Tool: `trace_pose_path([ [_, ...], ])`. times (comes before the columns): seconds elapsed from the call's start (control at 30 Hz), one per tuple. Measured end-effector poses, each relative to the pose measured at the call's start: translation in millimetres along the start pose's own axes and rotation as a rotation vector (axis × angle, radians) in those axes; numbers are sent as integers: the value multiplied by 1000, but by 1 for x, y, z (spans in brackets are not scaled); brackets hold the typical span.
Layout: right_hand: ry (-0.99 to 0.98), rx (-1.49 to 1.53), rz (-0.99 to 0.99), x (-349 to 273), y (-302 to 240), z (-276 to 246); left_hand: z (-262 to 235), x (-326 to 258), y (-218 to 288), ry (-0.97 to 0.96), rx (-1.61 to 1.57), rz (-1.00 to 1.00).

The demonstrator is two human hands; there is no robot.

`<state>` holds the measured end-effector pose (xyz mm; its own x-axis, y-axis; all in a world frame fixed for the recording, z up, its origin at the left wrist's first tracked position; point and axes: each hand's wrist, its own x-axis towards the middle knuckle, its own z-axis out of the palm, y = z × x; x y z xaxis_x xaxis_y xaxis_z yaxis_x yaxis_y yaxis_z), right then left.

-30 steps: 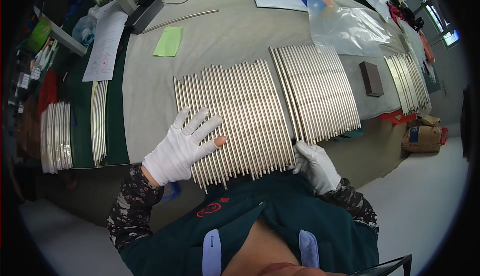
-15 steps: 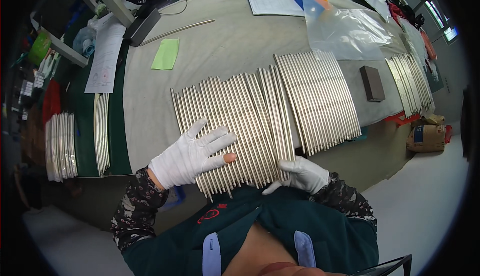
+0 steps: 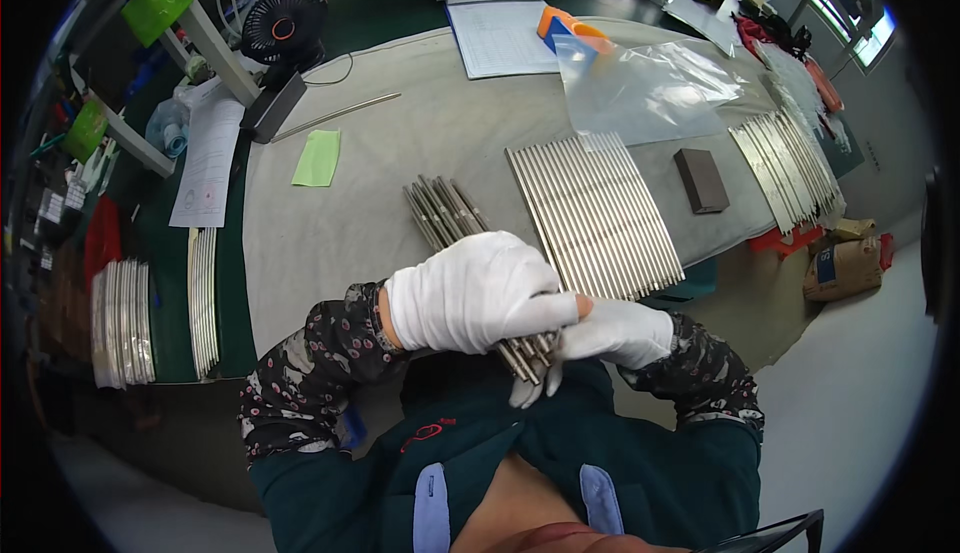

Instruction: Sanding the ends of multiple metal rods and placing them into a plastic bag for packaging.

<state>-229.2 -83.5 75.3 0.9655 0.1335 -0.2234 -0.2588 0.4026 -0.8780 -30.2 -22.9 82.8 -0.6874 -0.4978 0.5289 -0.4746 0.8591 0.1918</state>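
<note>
A bundle of slim silvery metal rods (image 3: 440,211) slants across the near middle of the cloth-covered table. My left hand (image 3: 475,288), in a white glove with one bare fingertip, is wrapped over the middle of the bundle. At the near ends of the rods, my right hand (image 3: 612,337), also gloved in white, closes around them, its fingers partly hidden beneath. To the right of the bundle lies a flat row of similar rods (image 3: 600,218), side by side.
A dark brown block (image 3: 701,181) and a further stack of rods (image 3: 785,168) are on the right. Behind lie a clear plastic bag (image 3: 650,93), an orange and blue tool (image 3: 572,31) and papers (image 3: 505,41). A green slip (image 3: 316,159) and small fan (image 3: 285,28) are at left.
The rods that lay spread flat under my hands are now gathered into a tight bundle. My left hand has moved right, close to my right hand.
</note>
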Motion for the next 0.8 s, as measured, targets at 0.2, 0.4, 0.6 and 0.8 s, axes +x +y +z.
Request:
trace_pose_path([
  [0.2,347,-267,-219,32,-101,0,-35,3,-27,589,-203,-425],
  [0.4,904,-1099,-993,98,-123,-37,-54,-21,-66,794,-697,-598],
  [0.6,429,-568,-601,140,-114,-40,-3,-68,-97,440,-762,-775],
  [0.8,676,-604,-879,144,-87,-41,37,-59,-109,720,-274,-507],
])
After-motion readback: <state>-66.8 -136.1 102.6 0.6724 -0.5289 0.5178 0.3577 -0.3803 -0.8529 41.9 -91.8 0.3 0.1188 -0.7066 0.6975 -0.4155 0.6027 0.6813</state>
